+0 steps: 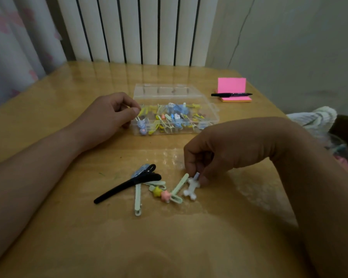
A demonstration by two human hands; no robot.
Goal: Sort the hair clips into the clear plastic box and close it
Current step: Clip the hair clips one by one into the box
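Observation:
A clear plastic box [213, 117] stands open mid-table, its lid [165, 91] tilted back, with several coloured hair clips inside. My left hand [109, 115] rests at the box's left end, fingers curled, thumb and forefinger close together; whether they pinch anything I cannot tell. My right hand [211, 155] pinches the top of a white clip [191, 188] that still touches the table. Beside it lie a pale green clip with a pink star [174, 192], a yellow-star clip [157, 190], another pale green clip [138, 201], a long black clip [127, 185] and a blue clip [141, 169].
A pink sticky-note pad [232, 87] with a black pen [231, 94] across it sits behind the box at the right. A white knitted bundle [317, 119] lies off the table's right edge. A radiator and a curtain stand behind the wooden table [68, 227].

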